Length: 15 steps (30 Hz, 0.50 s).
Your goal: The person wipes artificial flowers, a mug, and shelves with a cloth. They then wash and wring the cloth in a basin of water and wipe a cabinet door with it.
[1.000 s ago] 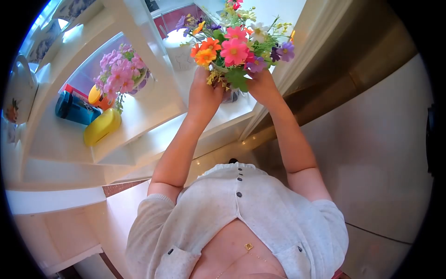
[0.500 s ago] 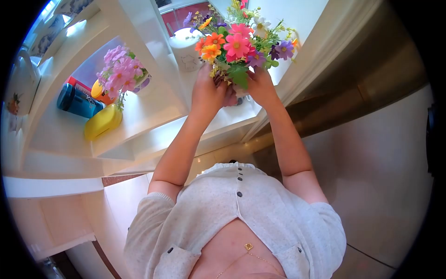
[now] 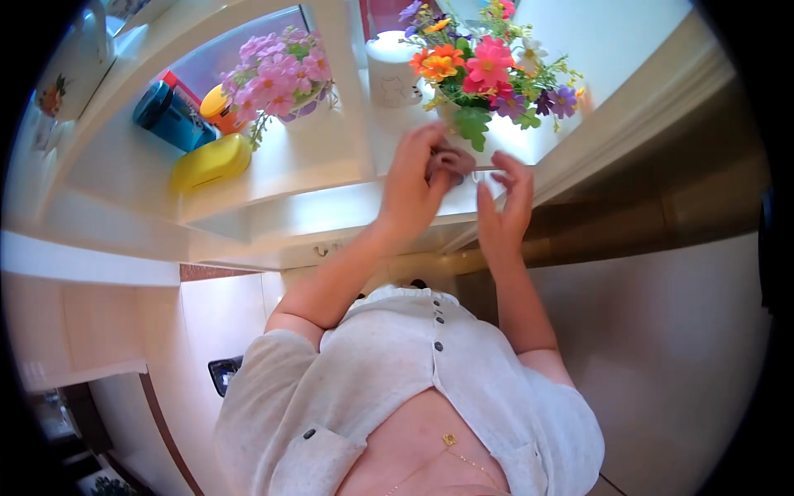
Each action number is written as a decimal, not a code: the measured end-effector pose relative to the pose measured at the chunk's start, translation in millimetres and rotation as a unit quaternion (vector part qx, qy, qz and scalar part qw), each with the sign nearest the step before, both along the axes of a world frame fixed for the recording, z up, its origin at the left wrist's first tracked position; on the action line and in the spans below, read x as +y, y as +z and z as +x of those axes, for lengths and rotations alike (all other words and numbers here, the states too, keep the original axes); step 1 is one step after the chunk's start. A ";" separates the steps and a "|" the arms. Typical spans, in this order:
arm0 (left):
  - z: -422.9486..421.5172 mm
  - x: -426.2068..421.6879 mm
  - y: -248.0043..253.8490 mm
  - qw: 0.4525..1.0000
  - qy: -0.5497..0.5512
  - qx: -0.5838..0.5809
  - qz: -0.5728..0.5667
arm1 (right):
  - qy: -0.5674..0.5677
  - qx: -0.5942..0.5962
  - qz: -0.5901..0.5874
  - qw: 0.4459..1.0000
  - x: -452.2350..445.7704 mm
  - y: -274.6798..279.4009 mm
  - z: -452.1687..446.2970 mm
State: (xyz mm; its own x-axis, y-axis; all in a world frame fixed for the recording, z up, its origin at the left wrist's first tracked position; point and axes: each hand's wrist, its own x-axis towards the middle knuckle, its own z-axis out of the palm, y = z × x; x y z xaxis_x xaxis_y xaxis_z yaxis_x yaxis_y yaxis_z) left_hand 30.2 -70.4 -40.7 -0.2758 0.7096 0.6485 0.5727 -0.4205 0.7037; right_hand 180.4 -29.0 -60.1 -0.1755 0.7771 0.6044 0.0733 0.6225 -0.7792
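A crumpled brownish-pink cloth is gripped in my left hand, in front of the shelf. To its right my right hand is raised with its fingers apart and nothing in them. Just beyond both hands, a bunch of multicoloured flowers stands on the shelf, its pot mostly hidden by leaves. Neither hand touches the flowers. Behind my left hand is a white lidded container with a drawn figure on it.
On the left shelf stand pink flowers in a pot, a blue bottle, an orange container and a yellow case. A white pitcher is at the far left. A door frame borders the right side.
Both hands have come away from the flowers and moved apart. My right hand has opened. The cloth in my left hand now shows clearly. The view has shifted, moving the shelf rightward and up.
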 end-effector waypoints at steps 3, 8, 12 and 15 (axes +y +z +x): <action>19.7 -25.2 -16.2 0.966 -0.164 -0.198 -0.017 | 0.058 -0.062 0.082 0.993 -26.9 -19.7 3.2; 27.6 -46.3 -35.3 0.953 -0.191 -0.204 -0.115 | 0.069 -0.089 0.076 0.991 -46.9 -62.0 11.4; 12.6 -61.8 -57.8 0.953 -0.194 -0.156 -0.170 | 0.133 0.046 -0.149 0.979 -65.3 -91.1 -0.5; -8.3 -70.9 -82.8 0.926 -0.204 -0.234 -0.215 | 0.188 0.131 -0.332 0.915 -73.3 -97.0 -26.6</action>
State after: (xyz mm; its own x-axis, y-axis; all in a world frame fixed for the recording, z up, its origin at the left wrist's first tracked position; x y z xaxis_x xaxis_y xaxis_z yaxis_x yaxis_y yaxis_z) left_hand 22.0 -141.3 -123.5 -0.1072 0.9815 0.1585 0.0179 -0.1575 0.9874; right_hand 153.8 -102.4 -157.1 -0.4231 0.9026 0.0798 -0.2915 -0.0522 -0.9551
